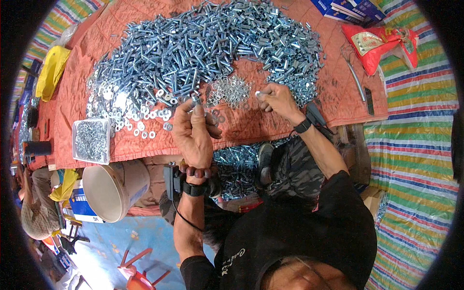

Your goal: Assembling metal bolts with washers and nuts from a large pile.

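Note:
My left hand [194, 133] is raised over the near edge of the table, its thumb and curled fingers closed on a small shiny metal piece, mostly hidden. To its right, my right hand [279, 102] is closed in a pinch; something small and pale shows at the fingertips, too small to name. Between and beyond the hands lies a pile of spring-type washers [231, 92]. Behind them spreads a large heap of metal bolts and sleeves [193, 48]. Flat washers [108, 99] are scattered left of my left hand, and nuts [295, 89] lie beyond my right hand.
A clear plastic box [75, 140] of small washers stands at the table's near left, above a white bucket [104, 193]. Pliers [355, 75] and a red bag [369, 50] lie at the right. Another person [41, 208] sits far left, and a red stool [137, 278] is below.

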`<state>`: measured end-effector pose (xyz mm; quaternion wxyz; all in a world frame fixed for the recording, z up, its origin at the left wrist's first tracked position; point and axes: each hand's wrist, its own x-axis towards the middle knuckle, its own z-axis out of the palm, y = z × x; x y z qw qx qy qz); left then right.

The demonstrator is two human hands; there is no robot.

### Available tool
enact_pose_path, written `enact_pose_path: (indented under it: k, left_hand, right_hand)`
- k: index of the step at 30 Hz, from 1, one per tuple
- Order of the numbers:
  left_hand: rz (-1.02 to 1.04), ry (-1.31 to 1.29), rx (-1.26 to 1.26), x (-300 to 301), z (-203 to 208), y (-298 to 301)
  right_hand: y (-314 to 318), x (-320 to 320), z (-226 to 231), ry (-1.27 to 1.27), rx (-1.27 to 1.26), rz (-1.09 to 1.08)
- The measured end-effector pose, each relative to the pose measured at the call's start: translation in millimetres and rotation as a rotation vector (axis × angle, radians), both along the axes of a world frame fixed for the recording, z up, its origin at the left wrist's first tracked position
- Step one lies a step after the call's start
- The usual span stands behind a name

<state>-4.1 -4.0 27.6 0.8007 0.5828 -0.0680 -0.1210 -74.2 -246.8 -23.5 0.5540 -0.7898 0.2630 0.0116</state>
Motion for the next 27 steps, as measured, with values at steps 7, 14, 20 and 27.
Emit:
enact_pose_path:
  k: [7,14,20,27]
  left_hand:
    - [-0.029,-0.048,-0.012,0.2,6.8,-2.9]
    - [-0.04,-0.028,-0.018,1.0,5.7,-2.1]
    - [-0.042,-0.023,-0.033,2.1,4.5,-2.7]
    - [-0.028,-0.013,-0.028,1.2,6.0,-2.6]
  right_hand:
    - [-25.2,34.0,-7.9,-0.09,-0.268,-0.028]
    - [-30.9,50.4,2.4,0.118,-0.124,0.105]
    - [-34.0,50.0,4.0,0.177,-0.154,0.134]
    - [-37.6,45.6,-0.4,0.209,0.0,0.15]
